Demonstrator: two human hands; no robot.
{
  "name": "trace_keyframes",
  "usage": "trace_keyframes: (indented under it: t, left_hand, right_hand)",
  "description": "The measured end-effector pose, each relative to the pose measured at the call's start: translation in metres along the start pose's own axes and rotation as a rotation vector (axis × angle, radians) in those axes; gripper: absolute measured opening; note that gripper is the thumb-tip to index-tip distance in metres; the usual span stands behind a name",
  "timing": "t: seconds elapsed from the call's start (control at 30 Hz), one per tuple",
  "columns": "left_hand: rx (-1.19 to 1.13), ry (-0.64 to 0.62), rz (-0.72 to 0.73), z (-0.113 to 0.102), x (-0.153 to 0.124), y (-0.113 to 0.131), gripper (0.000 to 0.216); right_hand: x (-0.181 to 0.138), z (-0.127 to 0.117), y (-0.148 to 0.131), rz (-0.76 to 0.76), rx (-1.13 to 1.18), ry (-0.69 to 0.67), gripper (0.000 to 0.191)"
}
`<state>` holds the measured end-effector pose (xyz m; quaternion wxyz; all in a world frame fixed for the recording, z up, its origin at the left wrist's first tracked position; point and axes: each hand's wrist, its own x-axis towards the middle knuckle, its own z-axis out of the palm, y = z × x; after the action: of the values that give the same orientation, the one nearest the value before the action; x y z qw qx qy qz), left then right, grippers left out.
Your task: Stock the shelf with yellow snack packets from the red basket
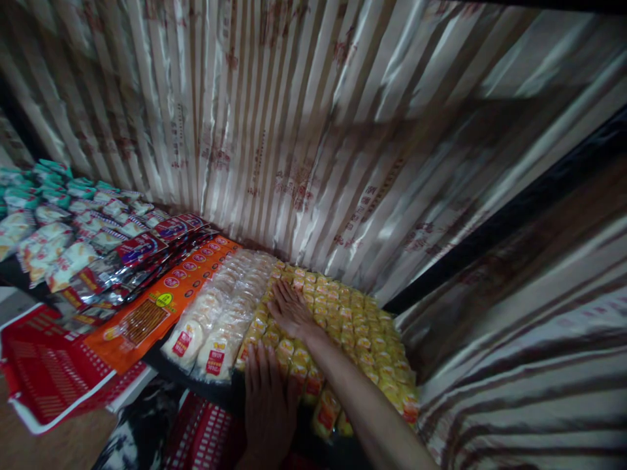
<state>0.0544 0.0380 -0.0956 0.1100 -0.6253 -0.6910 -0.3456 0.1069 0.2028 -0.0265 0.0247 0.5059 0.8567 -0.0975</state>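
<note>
My right hand (pixel 292 311) lies flat with spread fingers on top of rows of small yellow wrapped snack packets (pixel 365 326), toward their back left part. Nearer to me, my left hand (pixel 268 391) has its fingers stretched out, with the tips against the front left edge of the same packets. Neither hand is gripping anything. Left of the yellow rows lie long clear packs of round white crackers (pixel 215 326), with red labels at the front ends. An orange snack bag (pixel 171 287) lies beside those crackers.
Dark red and silver packets (pixel 142 251) and green-and-white packets (pixel 53 186) are heaped at the left. A red basket (pixel 36 372) stands at the lower left. Striped curtain sheeting (pixel 274 137) hangs behind the display, and a dark pole (pixel 490 228) slants across the right.
</note>
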Motion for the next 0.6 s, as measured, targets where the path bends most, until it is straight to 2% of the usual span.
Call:
trace_keyframes:
  t: [0.1,0.27,0.43,0.6]
  left_hand:
    - [-0.002,0.025,0.007,-0.001,0.001,0.0,0.069]
    - [0.006,0.047,0.002,-0.001,0.002,0.001,0.071]
    - [0.002,0.078,-0.009,0.004,0.0,0.001,0.071]
    - [-0.013,0.085,-0.014,0.009,-0.002,0.001,0.073]
  right_hand:
    - [0.0,0.0,0.0,0.009,0.01,0.006,0.067]
    - [0.015,-0.008,0.005,0.05,0.035,0.104,0.066]
    - [0.034,-0.009,0.01,0.101,0.022,0.035,0.066]
    - [0.031,-0.001,0.01,0.079,0.021,0.016,0.064]
